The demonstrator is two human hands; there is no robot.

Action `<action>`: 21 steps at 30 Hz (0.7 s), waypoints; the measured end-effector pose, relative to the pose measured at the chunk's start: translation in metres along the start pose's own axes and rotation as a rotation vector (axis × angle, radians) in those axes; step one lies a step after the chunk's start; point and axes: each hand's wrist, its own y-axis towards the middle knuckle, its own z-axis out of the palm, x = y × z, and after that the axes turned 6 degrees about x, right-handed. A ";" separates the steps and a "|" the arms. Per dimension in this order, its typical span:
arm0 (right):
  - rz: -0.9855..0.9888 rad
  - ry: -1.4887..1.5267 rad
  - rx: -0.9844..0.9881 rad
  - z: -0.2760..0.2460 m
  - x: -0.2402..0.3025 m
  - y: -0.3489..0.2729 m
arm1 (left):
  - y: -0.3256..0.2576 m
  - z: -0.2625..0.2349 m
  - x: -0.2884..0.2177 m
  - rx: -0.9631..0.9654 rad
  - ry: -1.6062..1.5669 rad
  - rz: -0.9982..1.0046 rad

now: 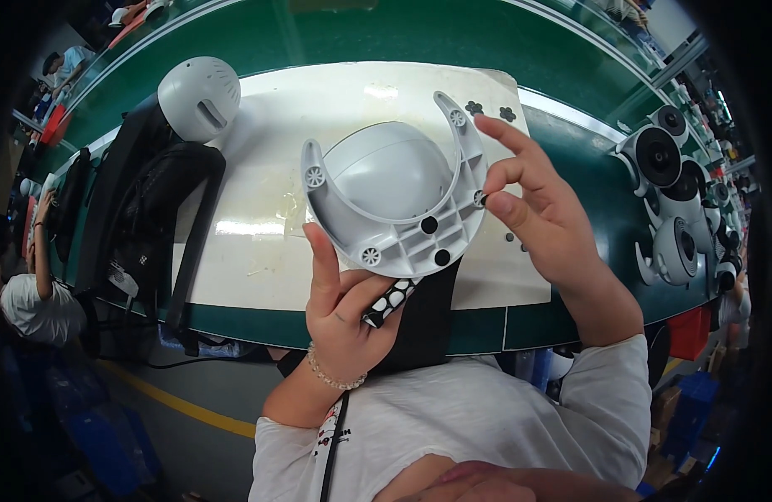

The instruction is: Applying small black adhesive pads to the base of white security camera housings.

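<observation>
My left hand (340,309) holds a glossy white plastic housing (390,171) from below, its curved two-armed base turned up toward me. Spoked round recesses show on the arms and rim, and black round pads (429,225) fill some of the others. A black strip with white oval spots (392,303) is also tucked in the fingers of that hand. At the right side of the base, my right hand (541,213) pinches a small dark round pad (479,199) between thumb and forefinger, against a recess. Its other fingers are partly curled.
Beneath lies a white mat (260,167) on a green table. Dark flower-shaped pieces (507,113) lie at its far right. A white dome (200,99) and a black mesh bag (164,197) stand left; several round white devices (656,156) stand right. Another person (38,309) is far left.
</observation>
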 end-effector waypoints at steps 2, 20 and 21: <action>-0.002 -0.016 -0.016 0.002 -0.002 0.000 | 0.001 0.000 0.000 0.010 0.023 0.019; -0.407 -0.108 -0.072 0.001 -0.025 -0.039 | -0.019 -0.021 -0.005 0.077 -0.201 -0.110; -0.479 -0.104 0.022 0.007 -0.019 -0.037 | -0.021 -0.022 -0.006 0.074 -0.245 -0.109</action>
